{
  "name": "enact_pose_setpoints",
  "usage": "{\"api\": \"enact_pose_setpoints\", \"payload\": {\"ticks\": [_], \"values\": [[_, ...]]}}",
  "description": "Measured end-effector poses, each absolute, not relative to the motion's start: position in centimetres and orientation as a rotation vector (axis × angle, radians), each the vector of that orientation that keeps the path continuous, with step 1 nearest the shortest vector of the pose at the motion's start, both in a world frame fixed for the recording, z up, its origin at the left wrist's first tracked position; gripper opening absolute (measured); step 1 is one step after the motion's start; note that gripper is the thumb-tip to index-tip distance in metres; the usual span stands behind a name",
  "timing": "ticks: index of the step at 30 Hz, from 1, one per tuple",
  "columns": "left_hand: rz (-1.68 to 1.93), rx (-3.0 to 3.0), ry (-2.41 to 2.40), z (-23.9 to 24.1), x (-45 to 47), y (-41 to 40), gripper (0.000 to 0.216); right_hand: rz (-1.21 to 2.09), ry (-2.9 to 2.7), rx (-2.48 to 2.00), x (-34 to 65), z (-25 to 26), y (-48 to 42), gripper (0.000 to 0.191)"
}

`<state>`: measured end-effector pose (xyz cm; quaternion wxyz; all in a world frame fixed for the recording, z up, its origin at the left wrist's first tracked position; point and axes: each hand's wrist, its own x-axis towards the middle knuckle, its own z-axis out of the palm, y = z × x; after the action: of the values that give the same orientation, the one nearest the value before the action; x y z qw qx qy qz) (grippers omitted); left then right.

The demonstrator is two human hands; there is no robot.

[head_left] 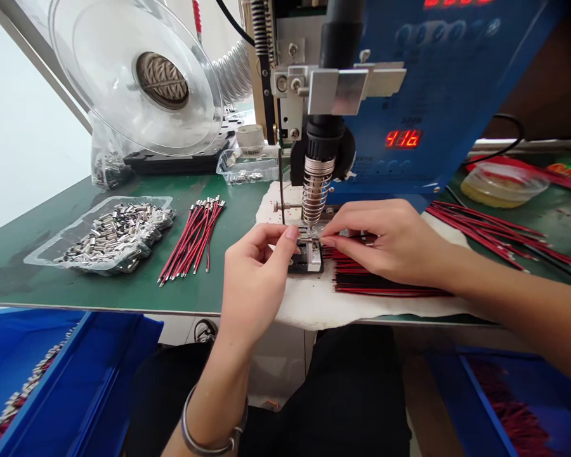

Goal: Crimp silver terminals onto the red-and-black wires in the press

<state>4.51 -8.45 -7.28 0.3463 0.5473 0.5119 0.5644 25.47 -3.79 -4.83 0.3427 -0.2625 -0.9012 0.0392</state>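
Observation:
My left hand (258, 273) is closed in a pinch at the left side of a small metal jig (314, 259). Whatever sits between its thumb and finger is too small and hidden to make out. From the right, my right hand (393, 244) pinches a thin wire at the jig, thumb and forefinger together. Directly above the fingertips points the tip of a soldering iron (318, 184) with a spring-like coil around it. Under my right hand lies a row of red and black wires (385, 289) on a white cloth (309, 304).
Left on the green table stand a clear tray of small metal connectors (117, 235) and a wire bundle (193, 238). A blue machine (400, 95) rises behind. More wires (490, 231) and a round plastic tub (504, 184) lie right. Blue bins (99, 381) flank my legs.

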Motion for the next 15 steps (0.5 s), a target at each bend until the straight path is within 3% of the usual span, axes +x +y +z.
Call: {"api": "enact_pose_setpoints", "payload": {"ticks": [15], "values": [[1.467, 1.410, 1.291, -7.16, 4.53, -8.47, 0.031, 0.073, -2.355, -0.654, 25.39, -4.86, -3.74, 0.012]]}}
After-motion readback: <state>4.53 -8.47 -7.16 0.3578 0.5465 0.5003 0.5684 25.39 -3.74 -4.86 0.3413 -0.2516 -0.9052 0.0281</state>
